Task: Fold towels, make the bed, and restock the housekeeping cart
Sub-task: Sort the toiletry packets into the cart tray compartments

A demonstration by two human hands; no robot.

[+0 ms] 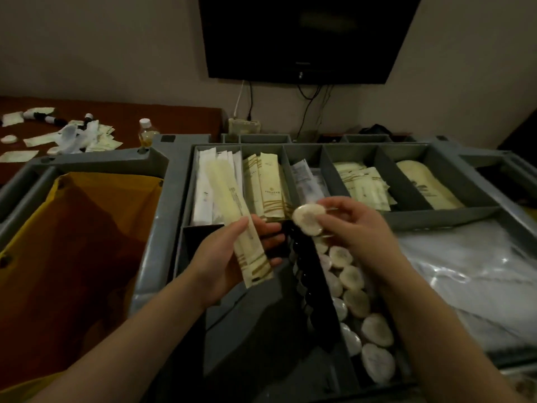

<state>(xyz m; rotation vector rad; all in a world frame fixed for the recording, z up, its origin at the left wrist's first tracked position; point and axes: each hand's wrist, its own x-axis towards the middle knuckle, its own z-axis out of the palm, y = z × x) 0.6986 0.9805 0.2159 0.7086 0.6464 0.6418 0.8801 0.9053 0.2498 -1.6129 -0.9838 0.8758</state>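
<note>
Item in hand: a round wrapped soap, pinched at its edge by the fingertips of the right hand, held above the far end of the soap compartment in the housekeeping cart's top tray; that compartment already holds a row of like soaps, overlapping along its length.

Left hand: thumb on top, fingers curled beneath a long cream sachet packet with gold stripes; whether one packet or several, cannot be told.

Handling, as judged: the soap is light and rigid, its wrapper probably slick; an edge pinch across the disc suffices, and it may be laid down without special care. The packet is thin and flexible; best held mid-length to stop it drooping.

Surroundings: rear compartments hold long white packets and further cream sachets; a yellow bag hangs at the cart's left; loose sachets and a small bottle lie on the brown surface beyond.
</note>
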